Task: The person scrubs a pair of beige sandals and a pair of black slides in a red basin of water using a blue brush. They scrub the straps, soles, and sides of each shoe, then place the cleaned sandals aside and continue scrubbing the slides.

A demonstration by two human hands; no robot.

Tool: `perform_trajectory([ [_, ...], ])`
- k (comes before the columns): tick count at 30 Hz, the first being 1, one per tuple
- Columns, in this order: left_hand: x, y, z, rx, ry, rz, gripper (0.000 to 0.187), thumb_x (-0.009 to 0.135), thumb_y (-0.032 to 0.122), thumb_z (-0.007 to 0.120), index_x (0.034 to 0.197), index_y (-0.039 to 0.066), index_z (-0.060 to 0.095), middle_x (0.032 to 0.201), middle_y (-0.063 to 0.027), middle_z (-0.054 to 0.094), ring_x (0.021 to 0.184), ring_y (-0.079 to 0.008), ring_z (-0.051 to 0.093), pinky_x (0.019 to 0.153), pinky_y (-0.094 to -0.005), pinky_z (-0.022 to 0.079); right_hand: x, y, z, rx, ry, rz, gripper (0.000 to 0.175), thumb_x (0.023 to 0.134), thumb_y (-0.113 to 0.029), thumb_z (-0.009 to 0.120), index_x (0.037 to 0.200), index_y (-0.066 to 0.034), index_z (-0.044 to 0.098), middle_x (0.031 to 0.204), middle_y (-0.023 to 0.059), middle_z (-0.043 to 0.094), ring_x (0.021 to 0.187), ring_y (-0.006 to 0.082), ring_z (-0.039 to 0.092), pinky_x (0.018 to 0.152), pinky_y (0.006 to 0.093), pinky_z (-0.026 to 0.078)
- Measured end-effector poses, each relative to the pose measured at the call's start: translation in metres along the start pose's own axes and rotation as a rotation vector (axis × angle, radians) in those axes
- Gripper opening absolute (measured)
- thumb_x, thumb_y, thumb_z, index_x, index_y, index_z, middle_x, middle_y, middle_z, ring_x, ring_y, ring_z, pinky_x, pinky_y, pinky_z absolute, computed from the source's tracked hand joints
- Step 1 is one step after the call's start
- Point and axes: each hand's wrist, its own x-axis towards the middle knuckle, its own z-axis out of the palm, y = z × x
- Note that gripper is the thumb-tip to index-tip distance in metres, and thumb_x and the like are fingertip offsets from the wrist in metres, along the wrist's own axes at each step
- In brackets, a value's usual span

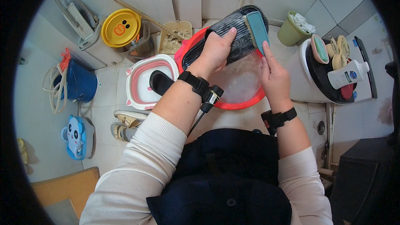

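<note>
My left hand (214, 51) grips a black slipper (226, 25) whose ribbed sole faces up, with the thumb lying across the ridges. Wet streaks and pale suds show between the ribs. In my right hand (275, 75) is a blue scrubbing brush (257, 29), its bristles against the right part of the sole. Both are above a red plastic basin (242, 105) holding cloudy, soapy water (239, 82). Left of it stands a pink and white basin (129, 81) with another black slipper (160, 82) in it.
A toilet (307, 84) at right carries a white bottle (347, 75) and a brush (320, 48). A green waste bin (289, 32) stands behind. Leftward are a dustpan (176, 26), yellow lid (120, 26), blue bucket (81, 81), sandals (123, 128) and a blue-and-white stool (78, 137).
</note>
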Motion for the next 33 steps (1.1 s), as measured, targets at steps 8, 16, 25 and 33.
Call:
perform_trajectory([
  [8,0.000,-0.014,-0.006,-0.025,0.192,-0.102,0.052,0.109,0.040,0.048,0.104,-0.010,0.064,0.090,-0.0110,0.069,0.074,-0.0182,0.064,0.071,-0.0363,0.054,-0.016,-0.027,0.029,0.000,-0.013,-0.135,0.055,0.097,-0.016,0.060,0.150,-0.0268,0.050,0.069,0.0207,0.064,0.062,0.0395,0.064,0.059,0.0506,0.051],
  [16,0.000,-0.035,-0.006,-0.098,0.143,-0.062,0.052,0.109,0.039,0.048,0.102,-0.009,0.066,0.092,-0.0114,0.069,0.078,-0.0180,0.066,0.072,-0.0364,0.056,-0.006,-0.037,0.027,0.117,0.036,0.022,0.047,0.099,-0.014,0.058,0.146,-0.0199,0.056,0.072,0.0264,0.064,0.063,0.0428,0.064,0.061,0.0512,0.049],
  [25,-0.014,-0.024,0.007,-0.234,0.005,-0.134,0.046,0.110,0.034,0.046,0.116,-0.010,0.060,0.110,-0.0165,0.068,0.095,-0.0255,0.068,0.087,-0.0407,0.057,0.012,-0.011,0.026,0.200,0.138,0.096,0.045,0.100,-0.013,0.056,0.145,-0.0156,0.056,0.073,0.0263,0.064,0.065,0.0413,0.066,0.060,0.0488,0.051],
  [33,-0.007,-0.014,-0.001,-0.233,0.053,-0.145,0.054,0.111,0.043,0.035,0.126,-0.002,0.058,0.122,-0.0164,0.068,0.109,-0.0280,0.067,0.095,-0.0436,0.056,-0.017,-0.041,0.049,0.244,0.059,-0.158,0.057,0.096,-0.009,0.059,0.151,-0.0186,0.049,0.070,0.0234,0.064,0.066,0.0407,0.065,0.062,0.0506,0.051],
])
